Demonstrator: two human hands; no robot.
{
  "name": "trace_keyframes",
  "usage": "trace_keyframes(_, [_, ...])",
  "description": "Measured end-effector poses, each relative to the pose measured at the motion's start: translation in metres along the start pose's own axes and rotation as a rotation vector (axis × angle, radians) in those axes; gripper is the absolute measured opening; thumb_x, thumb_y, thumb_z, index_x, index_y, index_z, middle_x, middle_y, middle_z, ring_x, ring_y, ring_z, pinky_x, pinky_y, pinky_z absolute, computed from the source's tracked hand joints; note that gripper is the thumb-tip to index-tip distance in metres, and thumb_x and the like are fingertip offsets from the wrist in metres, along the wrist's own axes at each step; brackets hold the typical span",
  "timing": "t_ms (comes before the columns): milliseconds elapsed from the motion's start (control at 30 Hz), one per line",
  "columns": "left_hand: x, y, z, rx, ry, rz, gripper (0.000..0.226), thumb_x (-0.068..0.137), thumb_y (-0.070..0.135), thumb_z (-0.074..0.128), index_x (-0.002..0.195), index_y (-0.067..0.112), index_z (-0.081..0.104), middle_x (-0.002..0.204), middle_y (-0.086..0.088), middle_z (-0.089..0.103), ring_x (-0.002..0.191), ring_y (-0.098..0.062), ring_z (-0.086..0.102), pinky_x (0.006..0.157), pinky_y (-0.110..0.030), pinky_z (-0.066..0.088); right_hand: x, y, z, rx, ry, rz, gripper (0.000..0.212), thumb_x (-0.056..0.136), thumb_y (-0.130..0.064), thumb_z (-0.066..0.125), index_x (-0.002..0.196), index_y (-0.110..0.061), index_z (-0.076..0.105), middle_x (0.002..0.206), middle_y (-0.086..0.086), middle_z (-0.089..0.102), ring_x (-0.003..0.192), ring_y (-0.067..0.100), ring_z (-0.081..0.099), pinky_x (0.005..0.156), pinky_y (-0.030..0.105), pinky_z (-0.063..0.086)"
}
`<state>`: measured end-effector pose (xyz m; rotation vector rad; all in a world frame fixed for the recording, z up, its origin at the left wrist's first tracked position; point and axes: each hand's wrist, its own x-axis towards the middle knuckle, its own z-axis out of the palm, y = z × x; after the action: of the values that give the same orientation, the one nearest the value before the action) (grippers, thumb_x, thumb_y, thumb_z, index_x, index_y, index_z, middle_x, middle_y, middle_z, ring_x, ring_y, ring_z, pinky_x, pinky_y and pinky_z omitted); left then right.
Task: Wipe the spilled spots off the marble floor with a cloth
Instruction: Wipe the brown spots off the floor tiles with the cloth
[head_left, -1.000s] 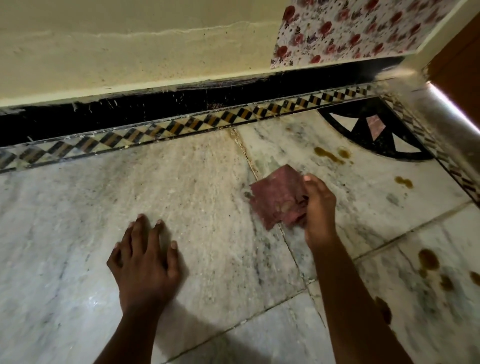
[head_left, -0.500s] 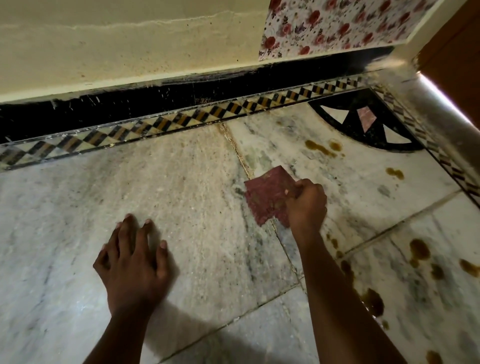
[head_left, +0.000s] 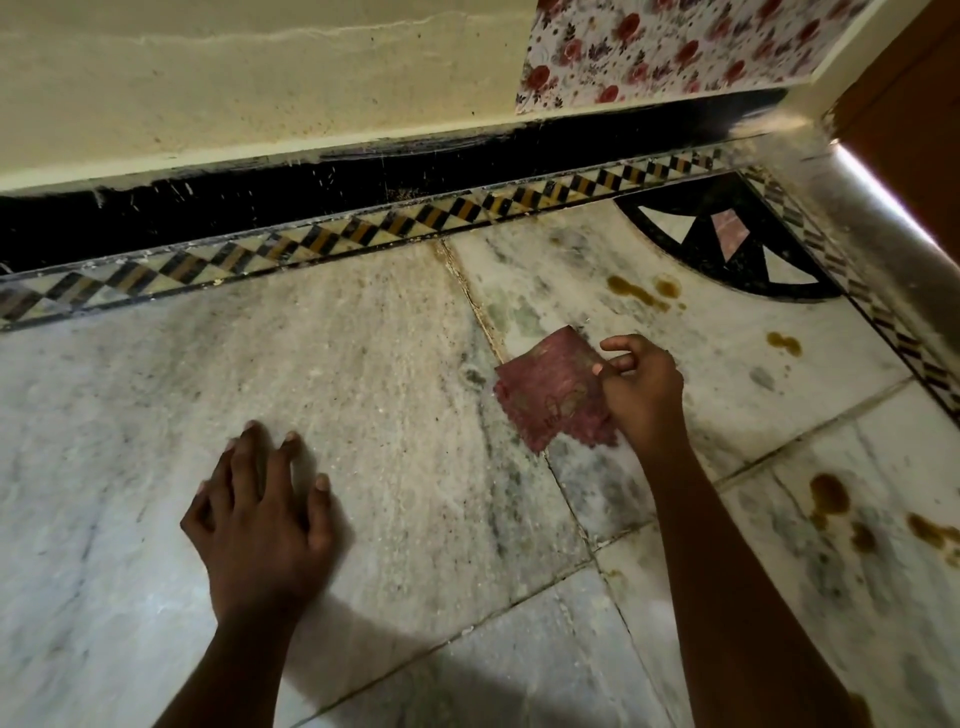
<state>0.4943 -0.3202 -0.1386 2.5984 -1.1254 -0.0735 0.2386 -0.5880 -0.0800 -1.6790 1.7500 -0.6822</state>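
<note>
Around you the pale grey-veined marble floor (head_left: 395, 395) fills most of the frame, edged along the upper part by a black-and-tan diamond-patterned inlay border (head_left: 363, 234), with a cream wall (head_left: 234, 88) and a red floral patterned panel (head_left: 675, 47) above it and a black fan-shaped corner inlay (head_left: 727, 244) at the upper right. Brown spilled spots (head_left: 641, 291) lie right of centre near that corner inlay, another small one (head_left: 783, 343) sits further right, and a larger cluster (head_left: 831, 496) lies at the lower right; nothing stands between the cloth and any of them. Your right hand (head_left: 641, 387), just right of centre, pinches the right edge of the small maroon square cloth (head_left: 553, 392) between thumb and fingers, the index finger curled above it, with the cloth lying over a floor joint. Your left hand (head_left: 260, 519) rests at lower left, palm down with fingers spread on the marble, well apart from the cloth. Compared with half a second ago, the hand gripping the cloth has loosened from a closed fist into a finger pinch, the cloth sits much where it was, and the spots that showed beside your right forearm are no longer visible there
</note>
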Motion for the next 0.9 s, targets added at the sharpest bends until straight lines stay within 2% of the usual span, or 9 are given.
trace_keyframes(100, [0.0,-0.001,0.0,-0.001,-0.004,0.001,0.059,0.097,0.049,0.041,0.149,0.023,0.053,0.17,-0.011,0.035,0.154,-0.037,0.034,0.118,-0.059,0.027,0.003,-0.003,0.001,0.036,-0.063,0.014,0.024,0.092,-0.013,0.078,0.113,-0.023,0.075,0.074,-0.009,0.065,0.074,0.008,0.067,0.078,0.031,0.055])
trace_keyframes(233, [0.0,-0.001,-0.001,0.007,0.001,0.005,0.059,0.097,0.048,0.043,0.149,0.022,0.053,0.169,-0.011,0.036,0.153,-0.038,0.036,0.117,-0.059,0.028,0.0,-0.004,0.001,0.038,-0.107,0.051,0.043,0.075,-0.028,0.096,0.111,-0.024,0.073,0.078,-0.004,0.067,0.082,0.014,0.069,0.082,0.029,0.053])
trace_keyframes(367, [0.0,-0.002,-0.001,0.013,-0.004,0.012,0.059,0.098,0.048,0.043,0.149,0.022,0.052,0.17,-0.011,0.035,0.154,-0.037,0.035,0.117,-0.058,0.028,-0.005,-0.008,0.004,0.043,-0.124,0.019,0.032,0.076,-0.019,0.095,0.099,-0.02,0.074,0.073,-0.001,0.07,0.071,0.014,0.071,0.075,0.032,0.059])
trace_keyframes(467, [0.0,-0.002,-0.001,0.015,-0.012,0.012,0.059,0.099,0.048,0.042,0.15,0.022,0.051,0.17,-0.011,0.034,0.154,-0.037,0.034,0.117,-0.058,0.027,-0.006,-0.012,0.003,0.083,-0.181,0.005,0.034,0.077,-0.011,0.093,0.103,-0.022,0.074,0.085,0.01,0.074,0.084,0.028,0.076,0.076,0.038,0.062])
trace_keyframes(567, [0.0,-0.003,0.0,0.014,-0.016,0.009,0.059,0.099,0.048,0.042,0.151,0.022,0.051,0.171,-0.011,0.034,0.155,-0.036,0.033,0.118,-0.057,0.026,-0.007,-0.019,-0.001,0.173,-0.213,0.004,0.041,0.079,0.001,0.088,0.111,-0.021,0.074,0.095,0.018,0.076,0.091,0.034,0.078,0.075,0.044,0.066])
trace_keyframes(667, [0.0,-0.002,0.0,0.01,-0.008,0.005,0.059,0.098,0.048,0.041,0.15,0.022,0.052,0.17,-0.011,0.035,0.154,-0.036,0.034,0.119,-0.057,0.026,-0.015,-0.035,-0.004,0.35,-0.292,0.036,0.047,0.083,0.011,0.081,0.122,-0.012,0.072,0.089,0.013,0.075,0.076,0.021,0.078,0.058,0.031,0.061])
trace_keyframes(700, [0.0,-0.002,0.0,0.011,-0.006,0.004,0.059,0.098,0.049,0.041,0.149,0.022,0.053,0.169,-0.011,0.036,0.154,-0.036,0.035,0.119,-0.057,0.026,-0.02,-0.042,-0.005,0.431,-0.338,0.06,0.047,0.084,0.013,0.079,0.124,-0.01,0.072,0.088,0.011,0.074,0.074,0.018,0.077,0.057,0.03,0.061])
trace_keyframes(833, [0.001,-0.002,-0.001,0.009,-0.017,0.003,0.06,0.098,0.05,0.039,0.15,0.023,0.052,0.17,-0.011,0.034,0.155,-0.036,0.033,0.119,-0.057,0.025,-0.032,-0.06,-0.009,0.691,-0.512,0.078,0.044,0.086,0.015,0.074,0.122,-0.01,0.073,0.093,0.014,0.076,0.087,0.026,0.076,0.076,0.042,0.065])
trace_keyframes(900, [0.001,-0.002,-0.001,0.009,-0.017,0.005,0.06,0.098,0.05,0.039,0.15,0.023,0.052,0.17,-0.011,0.034,0.155,-0.036,0.033,0.119,-0.057,0.025,-0.034,-0.057,-0.01,0.654,-0.502,0.055,0.043,0.087,0.017,0.072,0.12,-0.01,0.074,0.097,0.017,0.075,0.085,0.026,0.076,0.073,0.041,0.066])
